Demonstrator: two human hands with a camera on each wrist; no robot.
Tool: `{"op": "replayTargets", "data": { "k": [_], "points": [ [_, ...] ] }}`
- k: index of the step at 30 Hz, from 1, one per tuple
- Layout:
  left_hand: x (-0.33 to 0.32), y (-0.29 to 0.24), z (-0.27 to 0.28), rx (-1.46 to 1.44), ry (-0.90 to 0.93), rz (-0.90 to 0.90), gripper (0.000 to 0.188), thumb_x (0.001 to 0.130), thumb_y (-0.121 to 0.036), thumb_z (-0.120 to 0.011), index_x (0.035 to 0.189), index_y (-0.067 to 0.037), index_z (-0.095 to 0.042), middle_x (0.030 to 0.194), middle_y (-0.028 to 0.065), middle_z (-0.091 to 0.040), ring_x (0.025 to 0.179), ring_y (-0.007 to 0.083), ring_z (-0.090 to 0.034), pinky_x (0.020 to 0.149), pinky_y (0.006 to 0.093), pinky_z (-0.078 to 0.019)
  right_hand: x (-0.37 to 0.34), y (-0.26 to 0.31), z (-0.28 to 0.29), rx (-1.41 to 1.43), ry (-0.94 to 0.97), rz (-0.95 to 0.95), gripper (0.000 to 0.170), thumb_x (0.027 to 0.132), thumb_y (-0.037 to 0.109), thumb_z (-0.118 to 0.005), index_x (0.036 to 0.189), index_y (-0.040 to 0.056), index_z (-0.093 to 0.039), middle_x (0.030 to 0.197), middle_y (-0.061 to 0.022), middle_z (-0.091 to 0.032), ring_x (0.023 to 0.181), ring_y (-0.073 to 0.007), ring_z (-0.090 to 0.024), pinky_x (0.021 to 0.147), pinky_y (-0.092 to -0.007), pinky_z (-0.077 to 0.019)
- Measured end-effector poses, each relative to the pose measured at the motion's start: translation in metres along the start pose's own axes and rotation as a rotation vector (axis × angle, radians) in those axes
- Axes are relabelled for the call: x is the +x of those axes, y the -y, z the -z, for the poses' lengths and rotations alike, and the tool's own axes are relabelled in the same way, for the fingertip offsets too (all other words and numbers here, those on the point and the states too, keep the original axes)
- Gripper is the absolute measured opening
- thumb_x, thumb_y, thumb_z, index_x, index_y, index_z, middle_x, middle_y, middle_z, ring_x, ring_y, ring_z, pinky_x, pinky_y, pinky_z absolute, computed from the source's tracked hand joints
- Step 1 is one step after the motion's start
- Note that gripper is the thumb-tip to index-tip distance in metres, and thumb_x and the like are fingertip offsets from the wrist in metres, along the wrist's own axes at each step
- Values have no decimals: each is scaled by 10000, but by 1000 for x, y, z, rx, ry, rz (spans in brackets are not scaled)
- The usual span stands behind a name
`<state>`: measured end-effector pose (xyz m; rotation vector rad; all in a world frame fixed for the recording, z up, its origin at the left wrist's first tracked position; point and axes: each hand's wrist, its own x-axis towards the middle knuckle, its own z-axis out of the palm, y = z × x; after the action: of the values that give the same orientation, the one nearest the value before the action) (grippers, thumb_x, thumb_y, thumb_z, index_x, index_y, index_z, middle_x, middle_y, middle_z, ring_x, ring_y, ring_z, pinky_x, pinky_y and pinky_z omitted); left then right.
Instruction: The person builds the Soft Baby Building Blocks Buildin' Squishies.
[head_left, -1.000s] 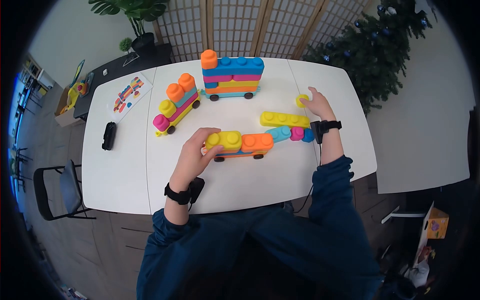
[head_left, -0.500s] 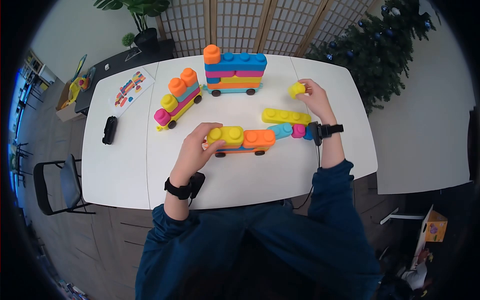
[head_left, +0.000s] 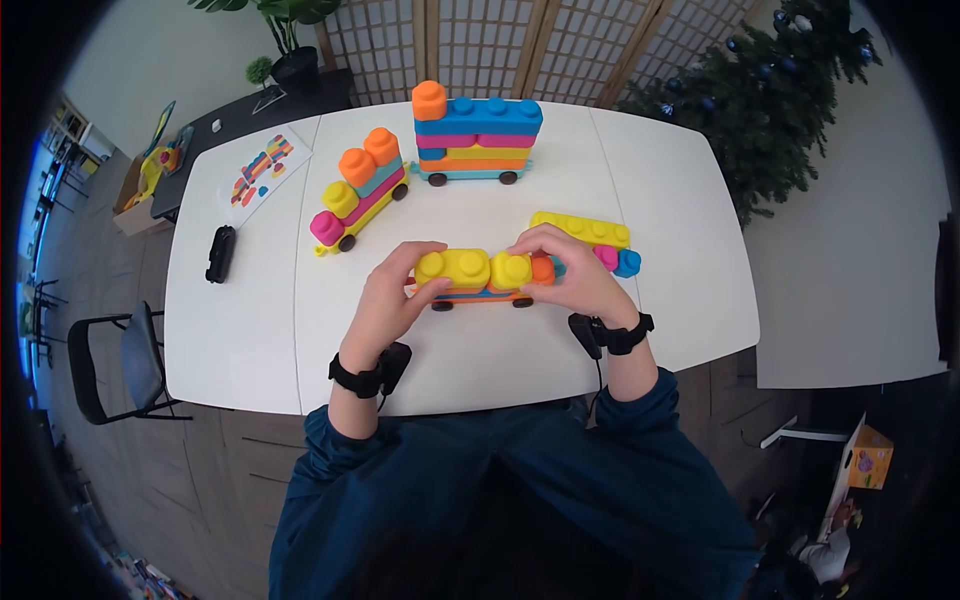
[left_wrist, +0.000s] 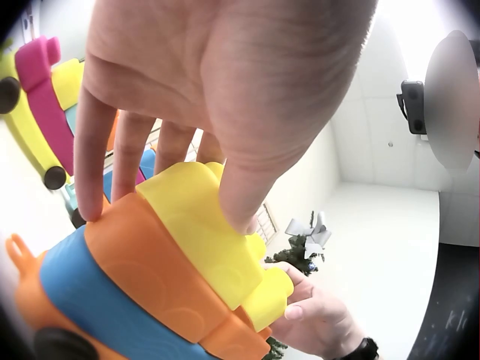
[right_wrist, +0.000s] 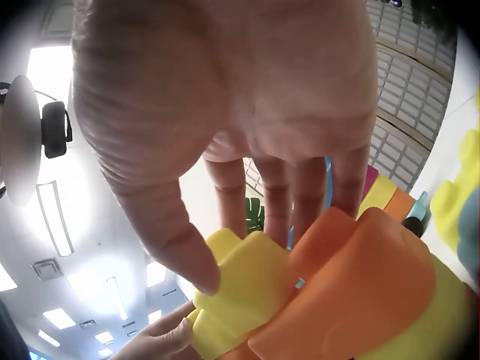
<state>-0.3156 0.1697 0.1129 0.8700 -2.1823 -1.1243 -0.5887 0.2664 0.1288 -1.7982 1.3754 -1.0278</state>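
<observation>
My left hand (head_left: 385,300) grips a two-stud yellow block (head_left: 452,267) at the left of a wheeled toy wagon. Below that block, in the left wrist view, are an orange block (left_wrist: 157,277) and a blue block (left_wrist: 112,300) on an orange base with black wheels. Between thumb and fingers, my right hand (head_left: 590,285) pinches a small yellow block (right_wrist: 244,289), right beside the two-stud one and over the wagon's orange top block (head_left: 542,270). My right fingers partly cover that orange block.
Right of the wagon lie a long yellow block (head_left: 582,229), a small pink block (head_left: 606,258) and a blue one (head_left: 628,263). Behind stand a tall wheeled wagon (head_left: 475,155) and a slanted one (head_left: 360,195). A picture sheet (head_left: 265,170) and a black case (head_left: 221,254) lie left.
My right hand picked the small yellow block up from the table's far right and brought it left and nearer, onto the wagon's top. My left hand keeps its grip.
</observation>
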Motion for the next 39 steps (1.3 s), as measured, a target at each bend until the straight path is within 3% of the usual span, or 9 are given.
{"op": "replayTargets", "data": {
  "k": [11, 13, 17, 26, 32, 34, 35, 37, 39],
  "points": [
    [0, -1, -1, -2, 4, 1, 388, 920, -115, -735, 1287, -69, -617, 1217, 99, -646, 1114, 245, -660, 864, 353, -609, 1, 0, -9, -26, -25, -56, 425, 805, 17, -753, 1221, 41, -673, 1199, -97, -639, 1138, -238, -620, 1002, -331, -484],
    [0, -1, -2, -12, -46, -38, 386, 905, -184, -748, 1252, -67, -628, 1147, 139, -660, 990, 327, -677, 795, 363, -594, 1, 0, -12, -46, -52, -48, 425, 802, 20, -763, 1217, 33, -673, 1192, -102, -642, 1130, -242, -622, 997, -331, -483],
    [0, 0, -3, -24, -45, -40, 387, 903, -188, -750, 1249, -66, -628, 1143, 139, -659, 982, 326, -677, 790, 366, -593, -1, -1, -15, -81, -100, -10, 427, 791, 49, -791, 1201, 27, -674, 1144, -115, -649, 1052, -264, -652, 942, -329, -519],
    [-1, -3, -2, -38, -39, -10, 394, 899, -172, -755, 1256, -65, -626, 1168, 129, -663, 1025, 311, -679, 812, 365, -602, -10, -1, -22, 10, -124, -52, 473, 812, 8, -777, 1269, 32, -658, 1244, -120, -629, 1188, -272, -600, 1038, -350, -461],
    [0, 0, -2, -51, -43, -25, 397, 901, -170, -756, 1261, -66, -624, 1199, 121, -665, 1046, 297, -679, 812, 369, -606, -18, -14, -21, -76, -213, 25, 438, 856, 48, -768, 1278, 39, -652, 1279, -128, -629, 1215, -275, -597, 1057, -354, -455],
    [0, -1, -1, -46, -36, -9, 401, 901, -172, -758, 1263, -66, -624, 1201, 119, -666, 1055, 290, -676, 812, 364, -607, -21, -33, -8, -64, -385, -40, 368, 884, 70, -750, 1238, 33, -659, 1271, -123, -637, 1193, -281, -620, 1028, -367, -491],
    [0, -1, -1, -47, -35, -9, 401, 901, -172, -758, 1263, -66, -624, 1201, 119, -666, 1055, 290, -676, 812, 364, -607, -23, -33, 0, -65, -386, -41, 368, 884, 70, -750, 1238, 33, -659, 1271, -123, -637, 1193, -281, -620, 1028, -367, -491],
    [0, 1, 0, -48, -37, 4, 405, 901, -179, -761, 1265, -69, -624, 1205, 115, -665, 1060, 286, -673, 816, 362, -607, -27, -33, 17, -348, -441, -275, 298, 912, 95, -726, 1197, 29, -666, 1225, -123, -649, 1129, -289, -655, 944, -380, -539],
    [-1, 1, 0, -47, -42, 3, 405, 902, -182, -762, 1266, -71, -624, 1205, 114, -665, 1058, 285, -673, 816, 361, -607, -33, -49, 27, -344, -488, -332, 294, 896, 134, -738, 1163, 29, -676, 1184, -136, -659, 1073, -314, -663, 898, -399, -546]
  ]
}}
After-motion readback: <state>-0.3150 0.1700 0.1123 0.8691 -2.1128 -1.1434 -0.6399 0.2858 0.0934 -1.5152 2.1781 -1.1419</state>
